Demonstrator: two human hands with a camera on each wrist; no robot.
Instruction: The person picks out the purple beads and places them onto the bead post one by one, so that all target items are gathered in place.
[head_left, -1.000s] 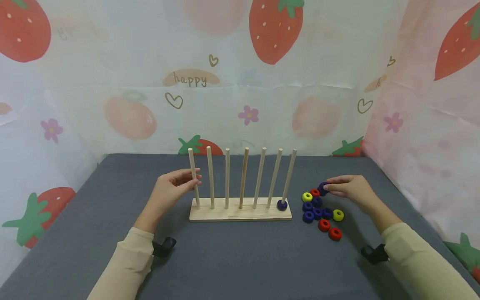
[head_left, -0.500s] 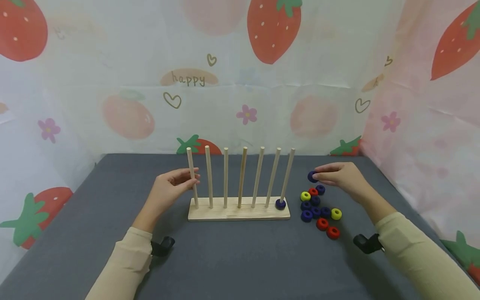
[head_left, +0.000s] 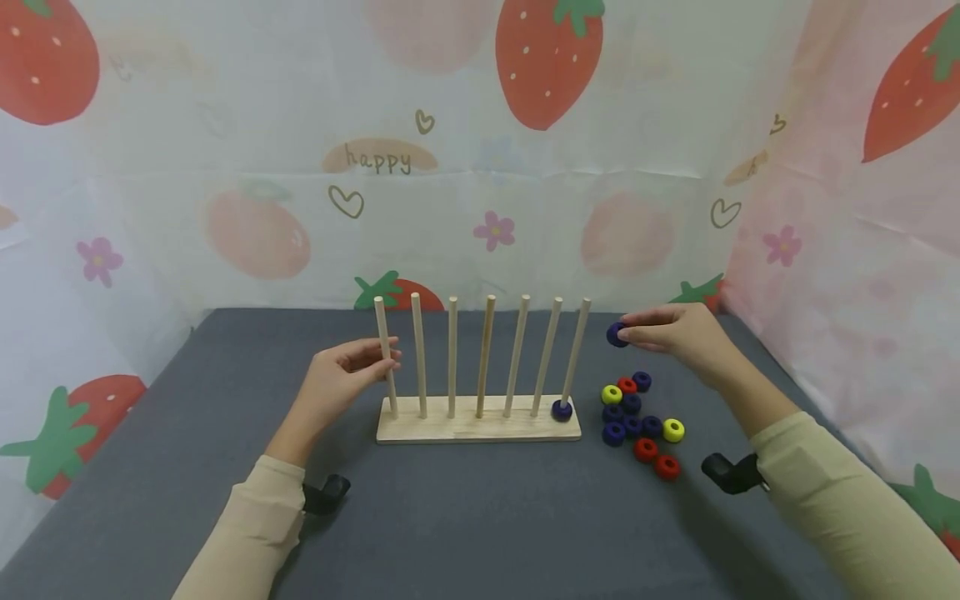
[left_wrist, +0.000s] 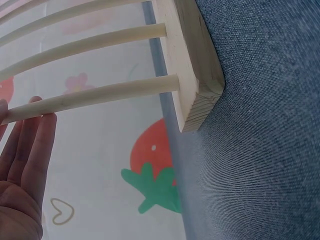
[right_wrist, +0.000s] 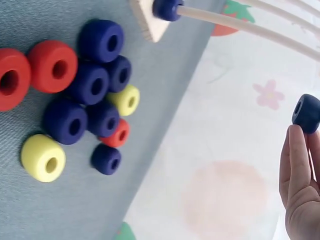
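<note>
A wooden rack (head_left: 442,431) with a row of upright pegs stands mid-table. Its leftmost peg (left_wrist: 110,94) is pinched between the thumb and fingers of my left hand (head_left: 347,377). One dark blue bead (head_left: 562,410) sits at the foot of the rightmost peg (head_left: 576,354). My right hand (head_left: 678,333) pinches another dark blue bead (right_wrist: 306,114) by its edge, raised above the table to the right of that peg. In the right wrist view the held bead's hole faces sideways.
Below my right hand lies a loose cluster of beads: several dark blue ones (right_wrist: 65,121), two yellow ones (right_wrist: 43,158) and three red ones (right_wrist: 53,66). A grey cloth (head_left: 480,525) covers the table. Printed curtains (head_left: 465,225) hang behind and at both sides.
My right hand has lifted the dark blue bead off the far end of the cluster and carried it up and slightly left. My left hand has stayed on the leftmost peg.
</note>
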